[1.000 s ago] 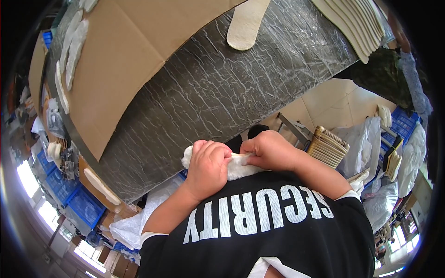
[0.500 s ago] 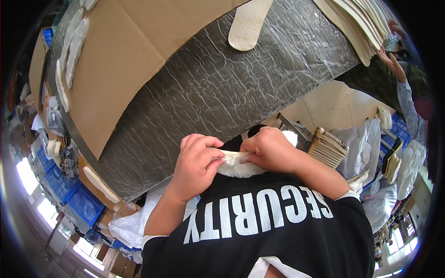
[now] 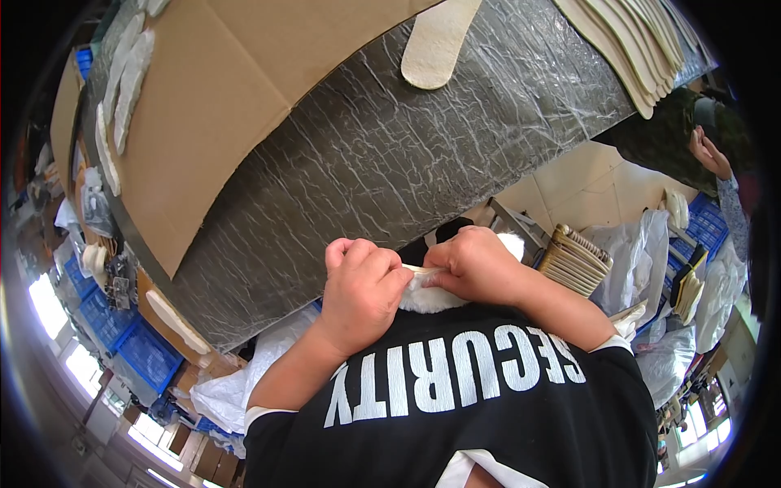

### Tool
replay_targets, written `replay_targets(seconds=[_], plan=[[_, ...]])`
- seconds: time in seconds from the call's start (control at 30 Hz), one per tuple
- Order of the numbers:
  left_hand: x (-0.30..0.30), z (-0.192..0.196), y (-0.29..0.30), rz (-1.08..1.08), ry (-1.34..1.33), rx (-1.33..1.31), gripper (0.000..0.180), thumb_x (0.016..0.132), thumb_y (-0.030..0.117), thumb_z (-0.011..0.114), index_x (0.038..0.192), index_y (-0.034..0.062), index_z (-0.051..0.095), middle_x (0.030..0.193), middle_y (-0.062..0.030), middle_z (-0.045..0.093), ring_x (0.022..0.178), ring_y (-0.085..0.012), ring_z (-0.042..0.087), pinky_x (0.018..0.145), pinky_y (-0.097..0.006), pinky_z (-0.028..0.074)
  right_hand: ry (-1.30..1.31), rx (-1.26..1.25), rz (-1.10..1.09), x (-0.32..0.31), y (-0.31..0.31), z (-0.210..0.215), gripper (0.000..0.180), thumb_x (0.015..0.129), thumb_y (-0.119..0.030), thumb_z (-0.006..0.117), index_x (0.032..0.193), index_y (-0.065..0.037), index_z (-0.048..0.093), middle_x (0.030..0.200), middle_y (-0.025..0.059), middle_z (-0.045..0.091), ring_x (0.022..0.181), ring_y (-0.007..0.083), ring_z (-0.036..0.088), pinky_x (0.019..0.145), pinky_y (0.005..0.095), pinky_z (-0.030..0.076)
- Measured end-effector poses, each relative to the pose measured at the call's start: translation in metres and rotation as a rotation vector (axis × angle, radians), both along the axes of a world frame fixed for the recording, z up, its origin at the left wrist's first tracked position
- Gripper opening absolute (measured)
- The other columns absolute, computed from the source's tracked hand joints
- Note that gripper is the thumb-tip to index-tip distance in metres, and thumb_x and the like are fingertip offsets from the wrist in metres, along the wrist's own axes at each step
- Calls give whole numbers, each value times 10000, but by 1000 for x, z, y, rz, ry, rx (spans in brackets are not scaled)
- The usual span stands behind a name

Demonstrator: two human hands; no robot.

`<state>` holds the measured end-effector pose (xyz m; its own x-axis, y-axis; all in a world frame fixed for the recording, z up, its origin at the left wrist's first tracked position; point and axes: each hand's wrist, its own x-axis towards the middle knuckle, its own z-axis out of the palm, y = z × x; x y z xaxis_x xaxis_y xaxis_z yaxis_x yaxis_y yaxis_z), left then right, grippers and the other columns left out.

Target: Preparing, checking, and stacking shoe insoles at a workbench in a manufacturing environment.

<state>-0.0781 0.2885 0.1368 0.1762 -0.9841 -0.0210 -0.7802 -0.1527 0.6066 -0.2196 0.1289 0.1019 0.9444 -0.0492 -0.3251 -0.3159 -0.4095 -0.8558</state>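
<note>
My left hand [image 3: 364, 286] and my right hand [image 3: 477, 265] meet in front of my chest, both pinching a white fluffy insole [image 3: 426, 297]. Its thin pale edge shows between my fingertips, and its furry side bulges out below against my black shirt. Most of the insole is hidden by my hands. They are held just off the near edge of a grey wrinkled worktable [image 3: 366, 163].
A large cardboard sheet [image 3: 244, 89] covers the table's left part. One beige insole [image 3: 435, 41] lies at the far edge, with a fanned row of insoles [image 3: 634, 41] to its right. A stack of insoles [image 3: 573, 259], plastic bags and blue crates sit on the floor. Another person's hand [image 3: 709, 153] is at right.
My hands have drawn closer and rolled over the insole, so less white fluff shows than a second ago. The person's hand at the right edge has moved lower.
</note>
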Motion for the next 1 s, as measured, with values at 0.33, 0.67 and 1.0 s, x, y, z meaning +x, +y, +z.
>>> replay_targets(seconds=[0.33,0.67,1.0], plan=[[1,2,-2,-124,21,41,187,687,35,713,822,84,593,891,-7,609,823,-224,538,812,-425,348,69,8,-10,0,-1,2,185,710,-217,758,822,-79,708,691,144,656,687,347,650,628,437,501],[-2,-1,-3,-83,69,-33,221,683,21,710,867,87,605,809,-27,606,775,-251,541,791,-416,376,126,-8,-1,2,-2,5,193,739,-245,731,858,-94,712,723,142,674,726,339,663,663,440,511],[0,-11,0,55,280,-60,258,677,-60,684,852,96,575,814,-34,613,788,-247,574,956,-513,427,62,25,75,2,-3,1,215,700,-225,783,832,-80,694,697,143,642,679,350,634,608,422,485]])
